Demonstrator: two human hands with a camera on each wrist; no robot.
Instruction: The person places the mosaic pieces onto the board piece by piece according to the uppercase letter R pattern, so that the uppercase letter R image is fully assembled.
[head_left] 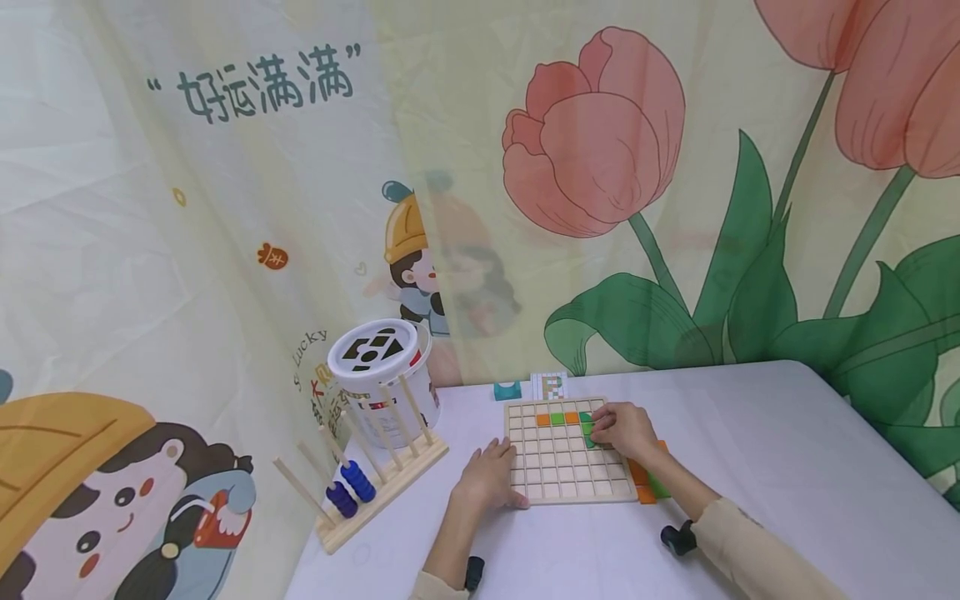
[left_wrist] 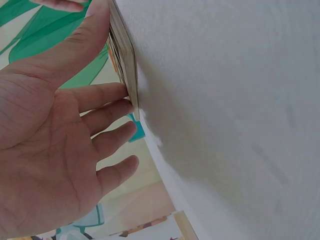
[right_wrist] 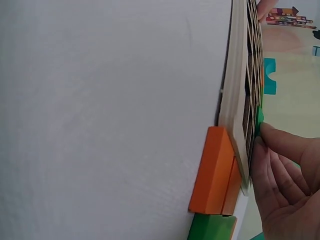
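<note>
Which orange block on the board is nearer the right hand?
The orange block between green blocks; the other orange block, leftmost, has green on one side only.

Right hand is partly covering the green piece it is pinching, right forearm is partly hiding orange blocks beneath, card beyond that hand is showing detail too small to read

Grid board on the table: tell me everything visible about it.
The grid board is a pale, squarish, wood-looking slab, with thin raised ridges dividing it into square cells. It lies flat on the white-covered table. Orange and green blocks sit in cells near its far edge and far-right part, where the right hand pinches a green block. The left hand touches its left edge. More blocks lie close along its right side; contact is unclear.
</note>
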